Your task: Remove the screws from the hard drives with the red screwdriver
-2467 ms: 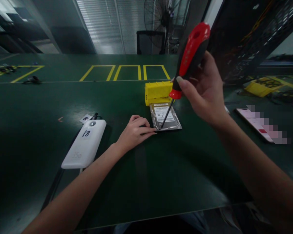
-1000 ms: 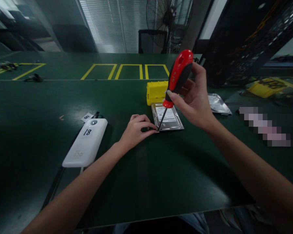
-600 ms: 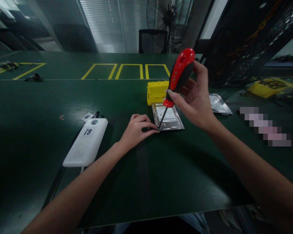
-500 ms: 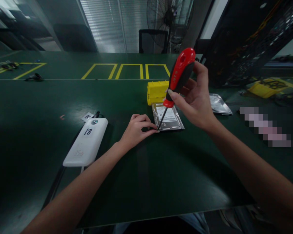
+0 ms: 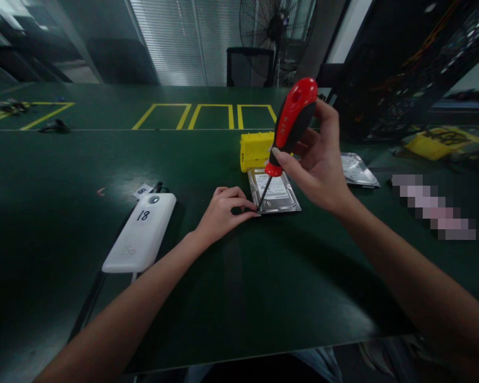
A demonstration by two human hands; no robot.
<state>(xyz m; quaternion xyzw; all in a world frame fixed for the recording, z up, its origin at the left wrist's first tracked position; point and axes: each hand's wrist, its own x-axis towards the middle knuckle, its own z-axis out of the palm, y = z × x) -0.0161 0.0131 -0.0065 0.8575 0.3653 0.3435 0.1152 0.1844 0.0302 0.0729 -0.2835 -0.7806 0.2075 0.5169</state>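
Observation:
A silver hard drive [image 5: 281,198] with a white label lies flat on the green table. My right hand [image 5: 321,162] is wrapped round the red and black handle of a screwdriver [image 5: 293,119]. The screwdriver leans, its shaft running down to the near left corner of the drive, where the tip is hard to see. At that same corner the thumb and forefinger of my left hand [image 5: 225,210] pinch together, touching the drive's edge beside the tip. Right behind the drive stands a yellow box [image 5: 257,149], partly covered by the screwdriver.
To the left lies a white power bank [image 5: 141,234] marked 18, with a cable. Another silver drive [image 5: 359,170] rests beyond my right hand. A yellow tray [image 5: 431,146] with dark cables sits at the far right. Yellow tape outlines [image 5: 215,106] mark the table's far side.
The screwdriver handle and my right hand have shifted very slightly left. My left hand and the hard drive look the same.

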